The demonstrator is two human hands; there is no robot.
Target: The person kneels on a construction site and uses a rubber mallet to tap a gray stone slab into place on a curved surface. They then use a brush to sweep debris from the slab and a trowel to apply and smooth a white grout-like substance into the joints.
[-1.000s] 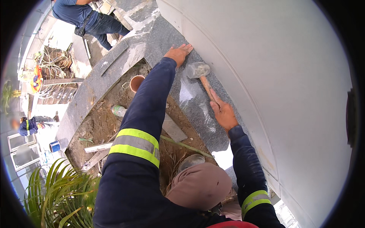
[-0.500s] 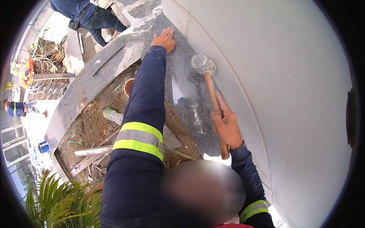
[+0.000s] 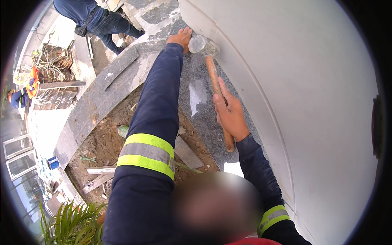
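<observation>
Right hand (image 3: 232, 115) round mallet (image 3: 212, 73); left hand (image 3: 180, 39) on grey slab (image 3: 205, 126) beside pale wall (image 3: 310, 106); mallet-slab contact unclear.

No legible words, numbers or signs; blue container (image 3: 53, 163) possibly labelled, too small to tell.

Bare soil (image 3: 104, 141) and stone slabs (image 3: 206, 126) show a construction site.

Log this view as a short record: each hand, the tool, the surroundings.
Left hand: resting on gray stone slab
Right hand: gripping a mallet
Mallet: pale-headed, wooden-handled, head near left hand; slab contact unclear
Right side: pale wall
Left side: bare soil, palm fronds
Upper left: co-worker in dark blue
</observation>
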